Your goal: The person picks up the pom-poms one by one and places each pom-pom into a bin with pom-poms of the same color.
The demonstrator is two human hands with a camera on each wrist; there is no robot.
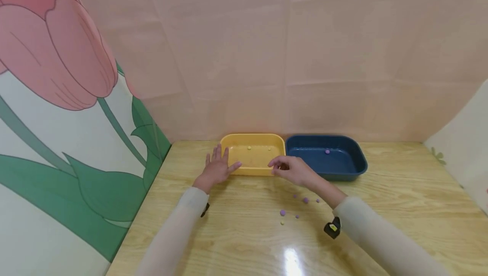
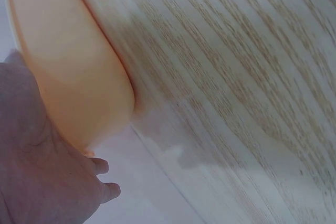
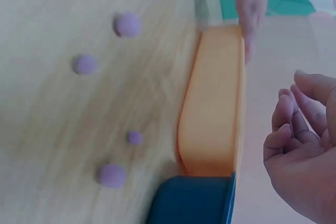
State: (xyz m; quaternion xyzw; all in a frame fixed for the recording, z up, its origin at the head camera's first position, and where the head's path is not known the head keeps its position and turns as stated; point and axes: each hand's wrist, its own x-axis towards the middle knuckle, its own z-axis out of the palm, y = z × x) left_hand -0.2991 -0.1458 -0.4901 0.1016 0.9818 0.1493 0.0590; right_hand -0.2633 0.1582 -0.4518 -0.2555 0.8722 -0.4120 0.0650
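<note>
Showing only in the head view, small balls [image 1: 249, 148] lie inside the yellow tray [image 1: 253, 171] and blue tray [image 1: 316, 162]. The left hand [image 1: 215, 170] spreads wide beside the yellow tray; whether the curled right hand [image 1: 296, 171] pinches anything, I cannot tell.

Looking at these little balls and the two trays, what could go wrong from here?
The loose purple balls lie near the right forearm, which might brush them and set them rolling. The left hand is at the left side of the yellow tray and may nudge it.
</note>
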